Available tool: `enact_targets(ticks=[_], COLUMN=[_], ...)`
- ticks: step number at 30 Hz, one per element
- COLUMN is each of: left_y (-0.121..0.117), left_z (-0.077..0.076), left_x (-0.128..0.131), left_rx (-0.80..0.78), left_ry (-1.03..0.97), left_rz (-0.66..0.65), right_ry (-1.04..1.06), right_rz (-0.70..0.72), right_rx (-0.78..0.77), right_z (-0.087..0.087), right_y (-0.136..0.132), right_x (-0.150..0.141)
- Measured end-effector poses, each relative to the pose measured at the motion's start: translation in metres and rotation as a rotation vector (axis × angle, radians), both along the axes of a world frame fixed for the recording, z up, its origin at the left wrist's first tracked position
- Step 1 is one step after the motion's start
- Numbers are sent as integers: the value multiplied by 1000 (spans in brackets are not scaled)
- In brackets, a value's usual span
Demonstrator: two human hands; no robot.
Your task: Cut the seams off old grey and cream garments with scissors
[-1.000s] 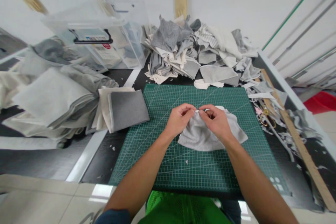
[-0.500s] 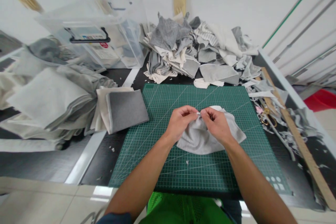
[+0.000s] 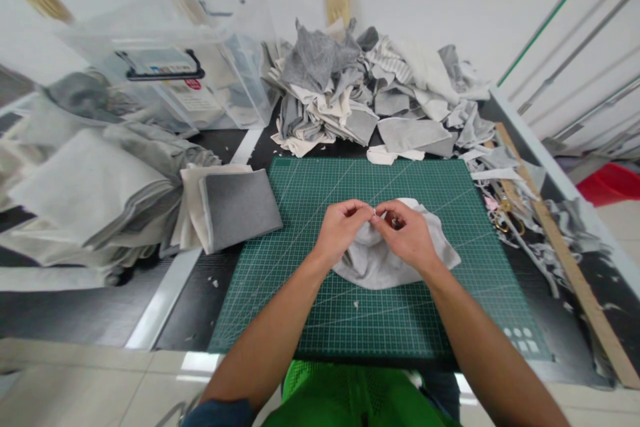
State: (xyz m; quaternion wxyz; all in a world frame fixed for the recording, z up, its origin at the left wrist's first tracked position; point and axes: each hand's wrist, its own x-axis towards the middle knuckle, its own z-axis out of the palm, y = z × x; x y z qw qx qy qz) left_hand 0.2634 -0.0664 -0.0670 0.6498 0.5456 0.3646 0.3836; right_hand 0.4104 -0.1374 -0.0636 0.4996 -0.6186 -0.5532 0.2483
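Note:
A light grey piece of fabric (image 3: pixel 385 265) lies rumpled on the green cutting mat (image 3: pixel 310 327), below both hands. My left hand (image 3: pixel 343 227) pinches its edge from the left, thumb against forefinger. From the right, my right hand (image 3: pixel 405 233) pinches the same edge, with its fingertips almost touching the left ones. A tiny white bit shows between the fingertips; I cannot tell whether it is thread or cloth. A paler part of the fabric sticks out behind the right hand.
Folded grey cloth (image 3: pixel 243 210) lies left of the mat, beside a larger fabric stack (image 3: pixel 95 187). A clear plastic box (image 3: pixel 240 87) and a heap of scraps (image 3: pixel 325 67) stand behind. Scissors (image 3: pixel 515 221) and a wooden strip (image 3: pixel 570 257) lie to the right.
Both hands stay pinched at the fabric's edge. The right hand's fingers have shifted and arch more, and the fabric under the hands has moved slightly.

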Motion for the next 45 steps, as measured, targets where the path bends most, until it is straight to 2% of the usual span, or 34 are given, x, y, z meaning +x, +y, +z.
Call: enact_targets(ticks=[5,10,16,20,24,30,35,39,45], left_y=[2,0,0,4,6,6,8,9,8], left_z=[-3,-6,-7,-9,-9,-5,-6,-8,-9], left_x=[-2,-2,-1,-3,-4,-8,-8,-8,-7], left_rx=[-80,-66,-24,19,122,242,182,118,156], left_ry=[-76,-83,-20,47,144,202,112,52,90], left_rz=[-38,-100,-6,71,159,239,220,208,228], right_ry=[188,330,445,352,106,-167,-276,-237,-379], right_rz=[9,3,0,-3,-78,-53,-85,-88,-45], right_rx=[8,-15,-71,-94,-119,55,82,70,113], right_z=[-6,-13,-10,-13,-16,-18,-19,-17,-8], right_y=[2,3,3,5,6,5,5,3,-2], right_x=[1,0,-4,-2,2,4,5,4,-1])
